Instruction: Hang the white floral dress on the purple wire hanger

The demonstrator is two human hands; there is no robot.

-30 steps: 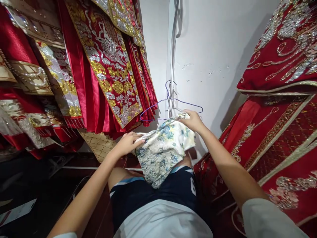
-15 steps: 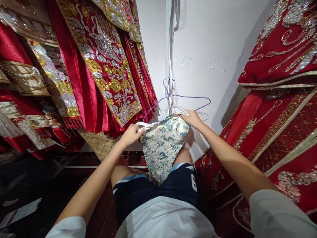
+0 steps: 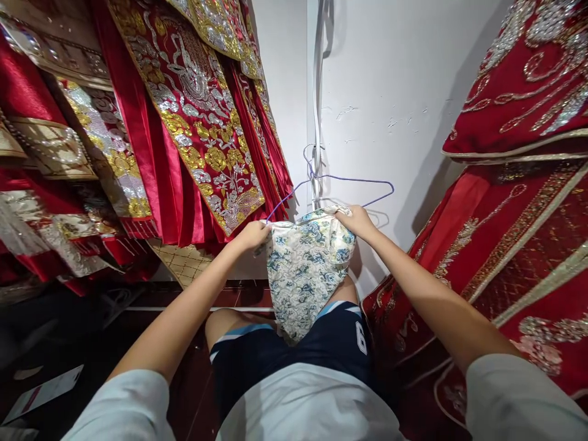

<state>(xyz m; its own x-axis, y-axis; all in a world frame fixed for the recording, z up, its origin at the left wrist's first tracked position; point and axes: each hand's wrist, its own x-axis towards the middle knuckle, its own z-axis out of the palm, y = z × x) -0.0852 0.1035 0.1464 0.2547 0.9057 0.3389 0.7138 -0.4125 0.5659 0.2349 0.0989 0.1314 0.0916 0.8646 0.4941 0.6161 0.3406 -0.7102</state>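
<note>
A cream garment with a blue and yellow floral pattern [image 3: 307,269] hangs between my two hands, in front of a white wall. My left hand [image 3: 253,235] grips its top left edge. My right hand [image 3: 354,220] grips the top right edge. A thin purple wire hanger [image 3: 342,179] hangs by its hook from a white strip on the wall, just above and behind the garment's top edge. Whether the lower bar of the hanger passes inside the garment is hidden by the cloth.
Red garments with gold and silver embroidery [image 3: 202,128] hang densely at the left. More embroidered red cloth [image 3: 523,202] fills the right side. A white cable strip [image 3: 316,92] runs down the wall. A dark red tiled floor [image 3: 174,294] and a paper [image 3: 43,392] lie below.
Both hands have lifted the floral garment up to the hanger. My left hand moved up and right, and the cloth now hangs spread flat between the hands.
</note>
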